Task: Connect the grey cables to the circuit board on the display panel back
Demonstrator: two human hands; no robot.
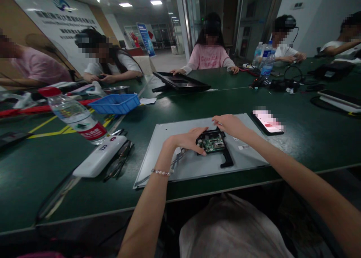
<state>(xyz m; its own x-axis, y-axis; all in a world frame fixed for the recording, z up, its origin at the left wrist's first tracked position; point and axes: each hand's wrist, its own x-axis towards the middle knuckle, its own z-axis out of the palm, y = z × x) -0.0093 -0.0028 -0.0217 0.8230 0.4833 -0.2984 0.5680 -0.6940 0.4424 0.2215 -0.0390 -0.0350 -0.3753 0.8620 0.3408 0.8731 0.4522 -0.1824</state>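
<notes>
A green circuit board [216, 145] sits in a black plastic frame [228, 158], which lies on a flat grey metal panel [169, 138]. My left hand [187, 139] holds the frame's left side, thumb at the near edge and fingers at the far edge. At the frame's far right corner is my right hand [232, 125], its fingers curled together; whatever they pinch is too small to make out. Thin grey cables [177, 158] run over the panel beside my left wrist.
Left of the panel are a white power bank [100, 156], dark cables [120, 160], a tilted water bottle [76, 117] and a blue tray [115, 104]. A phone [266, 121] lies at the right. Across the green table [310, 145], a person touches a black screen housing [183, 81].
</notes>
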